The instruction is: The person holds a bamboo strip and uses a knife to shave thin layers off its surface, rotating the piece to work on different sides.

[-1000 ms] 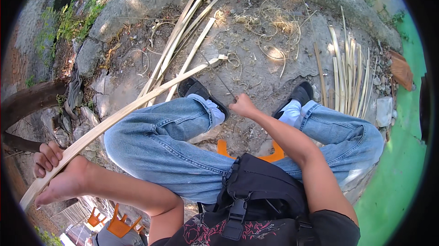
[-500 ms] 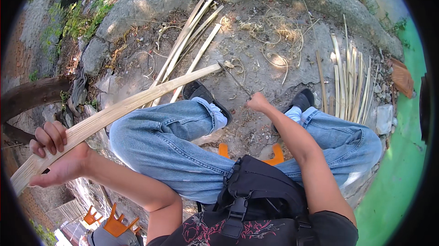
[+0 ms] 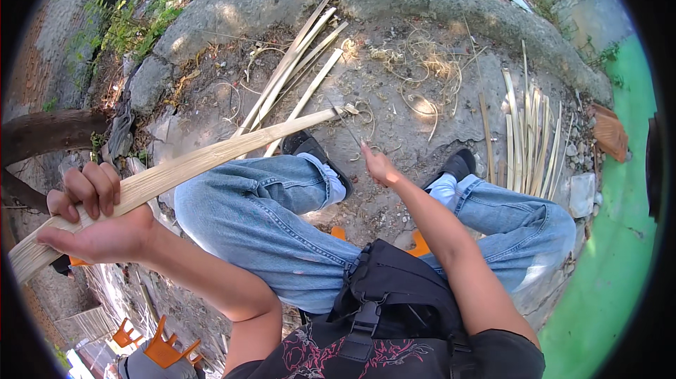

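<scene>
A long, flat pale strip of split bamboo [image 3: 232, 145] slants from the lower left up across my left knee. My left hand [image 3: 105, 213] is wrapped round it near its lower end. In my right hand [image 3: 380, 168] is a knife [image 3: 348, 125] with a thin dark blade. The blade lies against the far tip of the strip, where a small curled end shows. The knife's handle is mostly hidden inside my fist.
Pale strips [image 3: 292, 69] lie on the ground beyond my left foot, and another bundle [image 3: 531, 139] lies at the right. Thin curled shavings [image 3: 429, 62] are scattered ahead. Stone blocks [image 3: 239, 9] border the far side. Orange chairs [image 3: 165, 344] stand at lower left.
My right hand has moved left and slightly nearer me with the knife. My left hand has shifted right along with the strip, whose far tip sits a little lower.
</scene>
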`<state>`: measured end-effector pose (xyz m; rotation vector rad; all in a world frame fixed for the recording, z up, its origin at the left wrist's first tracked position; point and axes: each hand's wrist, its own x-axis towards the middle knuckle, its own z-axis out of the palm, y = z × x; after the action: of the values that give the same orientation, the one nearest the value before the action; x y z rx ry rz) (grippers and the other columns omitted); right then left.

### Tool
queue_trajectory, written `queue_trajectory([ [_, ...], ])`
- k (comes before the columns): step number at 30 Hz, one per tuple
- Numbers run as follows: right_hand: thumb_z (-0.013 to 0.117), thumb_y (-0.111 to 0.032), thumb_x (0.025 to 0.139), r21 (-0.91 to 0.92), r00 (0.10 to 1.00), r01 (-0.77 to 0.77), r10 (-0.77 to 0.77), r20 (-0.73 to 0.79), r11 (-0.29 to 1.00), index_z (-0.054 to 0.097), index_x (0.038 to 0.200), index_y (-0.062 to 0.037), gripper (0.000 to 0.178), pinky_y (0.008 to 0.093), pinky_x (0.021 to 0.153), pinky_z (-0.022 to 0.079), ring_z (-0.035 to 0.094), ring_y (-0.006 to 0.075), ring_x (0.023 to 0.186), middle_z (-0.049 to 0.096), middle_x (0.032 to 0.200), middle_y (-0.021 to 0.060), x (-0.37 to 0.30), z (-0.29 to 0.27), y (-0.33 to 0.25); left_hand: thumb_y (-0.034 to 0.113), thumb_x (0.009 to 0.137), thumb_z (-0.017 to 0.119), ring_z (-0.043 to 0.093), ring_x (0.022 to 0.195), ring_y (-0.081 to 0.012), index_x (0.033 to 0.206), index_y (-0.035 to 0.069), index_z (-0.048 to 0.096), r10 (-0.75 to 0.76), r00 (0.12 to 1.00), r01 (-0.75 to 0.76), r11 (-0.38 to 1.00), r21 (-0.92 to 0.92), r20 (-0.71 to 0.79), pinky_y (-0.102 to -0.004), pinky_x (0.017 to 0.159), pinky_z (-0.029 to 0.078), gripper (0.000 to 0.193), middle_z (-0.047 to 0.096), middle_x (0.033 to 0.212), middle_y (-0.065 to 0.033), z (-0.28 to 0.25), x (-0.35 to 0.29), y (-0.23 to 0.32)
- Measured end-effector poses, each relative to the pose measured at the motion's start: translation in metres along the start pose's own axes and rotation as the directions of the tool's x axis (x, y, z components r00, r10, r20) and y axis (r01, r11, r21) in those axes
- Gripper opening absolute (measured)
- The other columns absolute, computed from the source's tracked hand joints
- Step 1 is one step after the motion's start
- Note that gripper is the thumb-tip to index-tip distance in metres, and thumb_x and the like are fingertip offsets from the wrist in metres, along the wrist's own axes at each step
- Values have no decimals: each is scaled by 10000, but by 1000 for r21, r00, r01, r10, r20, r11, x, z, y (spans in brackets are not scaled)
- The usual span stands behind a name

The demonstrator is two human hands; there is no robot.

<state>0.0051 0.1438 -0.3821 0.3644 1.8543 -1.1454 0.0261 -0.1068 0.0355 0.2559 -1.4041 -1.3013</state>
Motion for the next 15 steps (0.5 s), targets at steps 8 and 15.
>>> queue_trajectory([
  [8,333,-763,814,-66,997,0,-5,-77,998,473,481,-11,834,381,491,430,527,252,444,482,465,126,7,11,6,615,899,369,182,420,-74,688,167,238,-13,999,14,999,-40,44,-234,421,112,512,221,541,1,-9,2,2],
  [15,325,-756,820,-140,981,34,-60,-187,990,457,450,-23,831,387,371,371,473,244,358,449,425,111,34,0,43,628,879,417,195,437,-71,691,169,265,-83,960,151,958,-244,269,-238,436,132,519,234,561,16,-15,4,-3],
])
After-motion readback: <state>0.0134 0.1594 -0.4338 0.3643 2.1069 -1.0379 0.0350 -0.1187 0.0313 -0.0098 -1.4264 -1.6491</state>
